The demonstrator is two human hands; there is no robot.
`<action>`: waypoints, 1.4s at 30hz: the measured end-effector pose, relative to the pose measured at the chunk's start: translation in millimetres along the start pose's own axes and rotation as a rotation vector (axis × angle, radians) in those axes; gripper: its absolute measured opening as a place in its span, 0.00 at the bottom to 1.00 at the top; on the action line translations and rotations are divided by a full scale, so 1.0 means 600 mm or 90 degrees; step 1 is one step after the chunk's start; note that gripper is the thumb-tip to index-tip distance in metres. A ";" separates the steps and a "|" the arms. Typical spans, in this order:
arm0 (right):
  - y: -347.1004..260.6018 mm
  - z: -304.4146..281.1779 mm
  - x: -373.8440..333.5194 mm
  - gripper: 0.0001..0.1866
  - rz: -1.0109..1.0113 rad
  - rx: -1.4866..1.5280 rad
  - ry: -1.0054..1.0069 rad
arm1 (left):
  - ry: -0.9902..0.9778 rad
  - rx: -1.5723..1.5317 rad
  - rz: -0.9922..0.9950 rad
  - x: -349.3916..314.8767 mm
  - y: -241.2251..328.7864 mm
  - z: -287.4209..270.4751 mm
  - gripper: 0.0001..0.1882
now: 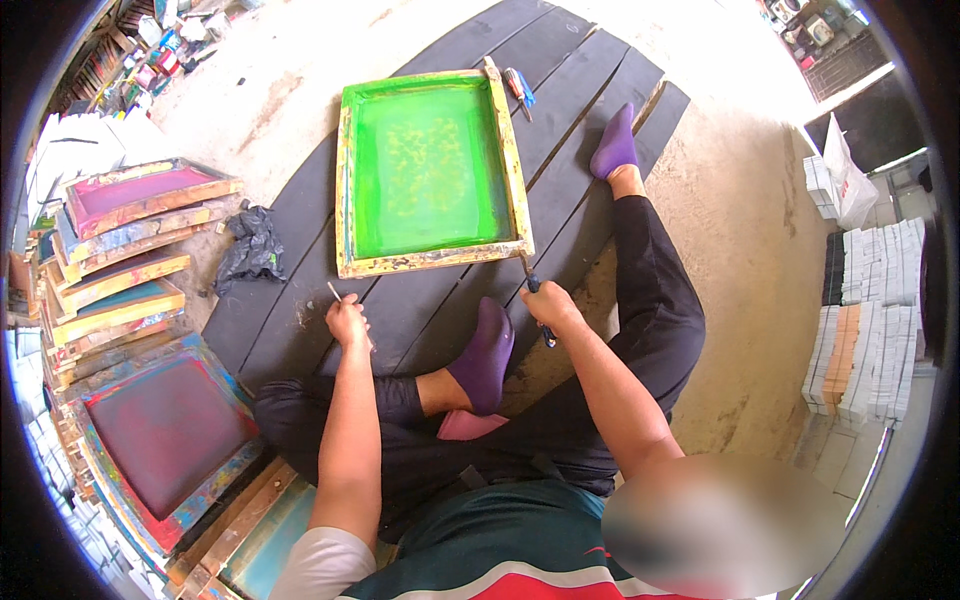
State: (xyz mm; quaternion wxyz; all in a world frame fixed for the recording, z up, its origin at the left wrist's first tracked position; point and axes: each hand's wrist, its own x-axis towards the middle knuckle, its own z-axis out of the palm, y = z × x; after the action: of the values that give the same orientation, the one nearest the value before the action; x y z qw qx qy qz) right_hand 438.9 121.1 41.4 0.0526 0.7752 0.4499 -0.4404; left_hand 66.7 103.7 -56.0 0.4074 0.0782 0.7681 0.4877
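A silk-screen frame with paint-stained wooden edges and bright green mesh lies on dark planks. My right hand is closed around a screwdriver-like tool with a dark blue and black handle. Its metal end meets the frame's near right corner, where contact is hard to judge. Closed on a thin, pale-tipped stick, my left hand is just short of the frame's near left corner. The rest of that stick is hidden by my fingers.
Beside the frame's far right corner lies a small blue and red tool. Crumpled black plastic sits at left, near stacked screen frames and a dark-meshed screen. My purple-socked feet rest near the frame. White stacks line the right.
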 end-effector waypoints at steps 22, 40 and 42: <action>0.023 0.050 0.046 0.25 0.041 0.112 0.045 | -0.199 0.046 0.003 -0.130 -0.032 0.111 0.12; 0.057 0.046 0.020 0.19 -0.031 0.489 -0.129 | -0.317 0.033 0.033 -0.175 -0.015 0.139 0.13; 0.041 0.045 -0.007 0.19 -0.079 0.450 -0.159 | -0.378 0.046 0.062 -0.191 -0.002 0.138 0.14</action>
State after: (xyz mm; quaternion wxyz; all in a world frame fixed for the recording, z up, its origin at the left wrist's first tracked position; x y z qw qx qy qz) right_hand 439.2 90.8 20.0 -0.1908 0.6569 0.3065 -0.6619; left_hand 200.4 100.7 -10.1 0.5874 0.2682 0.6278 0.4347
